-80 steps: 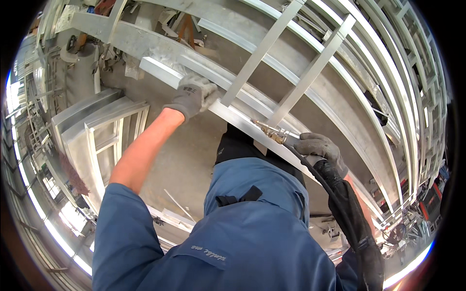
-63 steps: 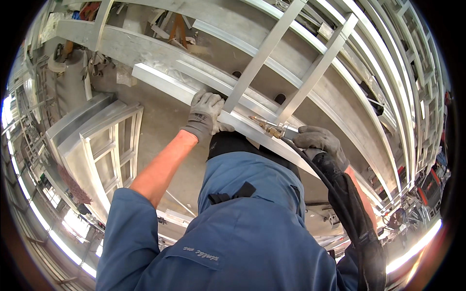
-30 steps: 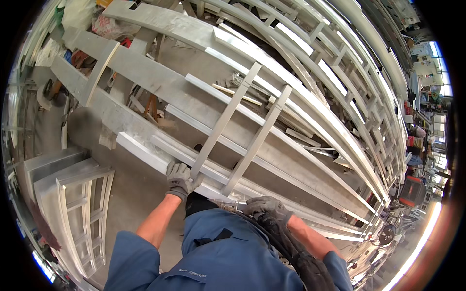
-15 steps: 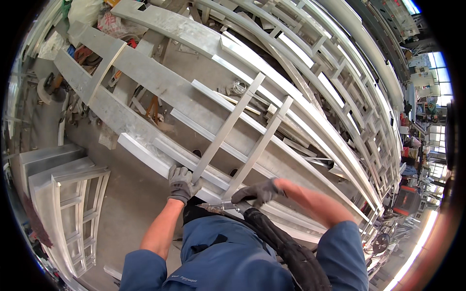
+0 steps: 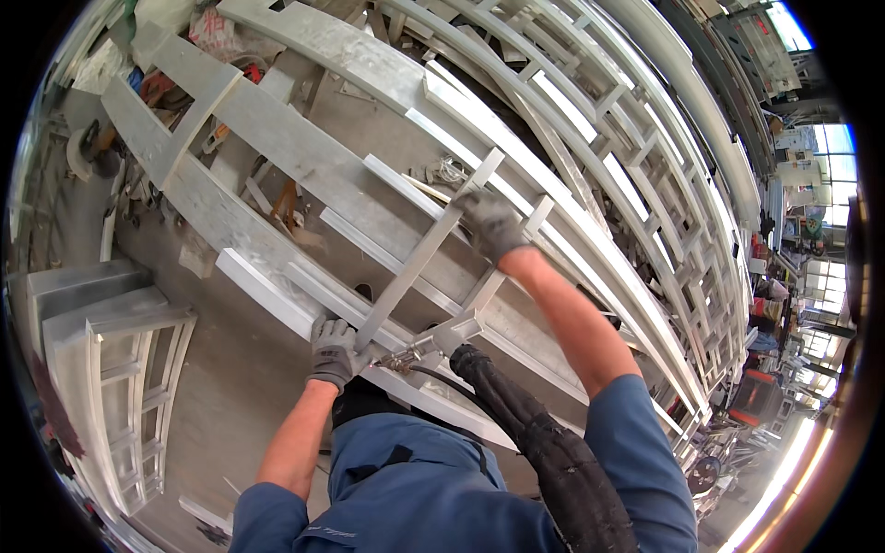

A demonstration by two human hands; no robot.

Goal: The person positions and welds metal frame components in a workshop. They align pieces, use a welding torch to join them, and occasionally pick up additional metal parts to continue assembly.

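My gloved left hand (image 5: 334, 350) is closed over the near pale metal rail (image 5: 267, 293), beside the lower end of a square-tube crossbar (image 5: 406, 272). Out ahead, my gloved right hand (image 5: 490, 224) reaches to the far part of that crossbar; its fingers are blurred, so I cannot tell their grip. A second crossbar (image 5: 482, 293) runs roughly parallel, partly covered by my right wrist. Close to my waist, a metal-bodied welding torch (image 5: 404, 357) rests on the near frame with its tip toward my left hand. Its thick black-sleeved cable (image 5: 544, 438) passes under my right arm.
Wide flat metal beams (image 5: 286, 143) support the rails. Several ladder-like metal frames (image 5: 636, 175) are stacked at the far right. Another frame (image 5: 129, 405) stands at the left. Bags (image 5: 217, 32) and a cutting saw (image 5: 92, 152) are at the far left.
My right hand has left the torch's handle and moved forward to the far part of the crossbar. The torch now lies unheld near my left hand, which stays on the rail.
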